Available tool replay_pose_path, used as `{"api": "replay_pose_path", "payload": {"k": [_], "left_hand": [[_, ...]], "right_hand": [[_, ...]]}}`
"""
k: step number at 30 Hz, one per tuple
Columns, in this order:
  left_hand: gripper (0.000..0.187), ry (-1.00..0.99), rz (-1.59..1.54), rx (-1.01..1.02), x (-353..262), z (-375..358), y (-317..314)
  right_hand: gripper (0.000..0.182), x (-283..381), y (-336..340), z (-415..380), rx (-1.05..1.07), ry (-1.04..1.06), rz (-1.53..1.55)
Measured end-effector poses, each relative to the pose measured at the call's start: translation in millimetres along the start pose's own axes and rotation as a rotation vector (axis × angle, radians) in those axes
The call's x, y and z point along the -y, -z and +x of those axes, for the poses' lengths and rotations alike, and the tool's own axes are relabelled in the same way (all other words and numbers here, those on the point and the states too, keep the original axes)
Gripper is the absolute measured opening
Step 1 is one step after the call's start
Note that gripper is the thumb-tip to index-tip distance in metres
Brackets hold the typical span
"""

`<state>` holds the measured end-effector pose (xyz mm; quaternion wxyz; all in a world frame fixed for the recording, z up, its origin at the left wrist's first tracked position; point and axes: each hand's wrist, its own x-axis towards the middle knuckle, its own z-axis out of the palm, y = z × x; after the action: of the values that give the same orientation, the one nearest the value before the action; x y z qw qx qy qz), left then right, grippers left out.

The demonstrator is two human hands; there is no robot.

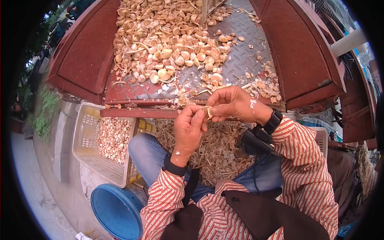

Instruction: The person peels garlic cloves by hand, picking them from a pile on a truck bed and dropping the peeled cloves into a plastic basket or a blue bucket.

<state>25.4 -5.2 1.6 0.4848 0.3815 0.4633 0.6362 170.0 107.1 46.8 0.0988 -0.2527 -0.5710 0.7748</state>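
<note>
My left hand [188, 130] and my right hand [233, 105] meet in front of me, just over the near edge of the red metal truck bed [132, 91]. Between their fingertips is a small pale garlic clove [208, 112], pinched from both sides. Fingers partly cover it, so its full shape is hidden. Bits of white skin cling to both hands. Beyond them, a large heap of garlic cloves [172, 44] and loose husks spreads over the bed.
At my left stands a yellowish plastic crate [90, 120] with many cloves [114, 136] inside. A blue bucket [114, 214] sits nearer me. Husks and stalks [216, 156] cover the ground between my knees. Red side panels [86, 48] flank the bed.
</note>
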Motion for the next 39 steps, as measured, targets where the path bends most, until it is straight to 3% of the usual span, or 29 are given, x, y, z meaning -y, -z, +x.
{"api": "replay_pose_path", "payload": {"k": [2,6,9,10,15,18,21,24,27,28,29,31,33,34,35,36,38,39], "left_hand": [[0.015,0.059,-0.014,0.026,-5,-4,2],[0.018,0.156,-0.36,-0.051,-2,-5,12],[0.019,0.3,-0.433,-0.003,-10,-10,12],[0.02,0.346,-0.481,0.032,-16,-10,3],[0.02,0.421,-0.848,0.087,-7,-10,3],[0.018,0.433,-0.859,0.026,-7,-10,4],[0.016,0.267,-0.544,-0.073,-5,-12,-3],[0.014,0.195,-0.443,-0.02,4,-13,-3],[0.011,0.22,-0.514,0.005,-5,-18,-5],[0.011,0.217,-0.497,-0.019,-13,-21,0],[0.01,0.207,-0.482,-0.045,-25,-22,12],[0.011,0.021,-0.323,-0.289,-59,-22,63],[0.013,-0.115,0.096,-0.602,-78,-27,147],[0.024,-0.015,0.421,-0.653,-87,-34,199],[0.029,-0.069,0.838,-0.716,-73,-46,270],[0.034,-0.126,1.259,-0.758,-76,-43,275],[0.037,-0.108,1.25,-0.67,-76,-42,281],[0.038,-0.093,1.239,-0.628,-83,-37,250]], "right_hand": [[0.014,0,0,-1,0.011,-0.012,0.026],[0.015,-7,3,0,-0.006,0.06,0.168],[0.015,-19,-3,8,-0.044,0.29,0.057],[0.01,-17,-9,6,0.019,0.284,-0.005],[0.011,-17,-16,7,-0.2,0.554,-0.617],[0.015,-11,-20,5,-0.184,0.591,-0.803],[0.015,-7,-24,1,-0.151,0.604,-0.901],[0.012,-14,-24,5,-0.207,0.716,-1.015],[0.013,-9,-23,1,-0.194,0.6,-0.786],[0.018,1,-25,-6,-0.18,0.447,-0.75],[0.018,3,-16,-8,-0.181,0.398,-0.862],[0.019,2,7,-13,-0.18,0.285,-1.071],[0.015,9,24,-14,-0.402,-0.061,-1.537],[0.014,12,31,-12,-0.484,0.038,-1.549],[0.013,13,37,-10,-0.568,0.135,-1.554],[0.013,13,41,-8,-0.653,0.229,-1.555],[0.012,12,47,6,-0.568,0.38,-1.45],[0.012,10,47,12,-0.521,0.449,-1.402]]}}
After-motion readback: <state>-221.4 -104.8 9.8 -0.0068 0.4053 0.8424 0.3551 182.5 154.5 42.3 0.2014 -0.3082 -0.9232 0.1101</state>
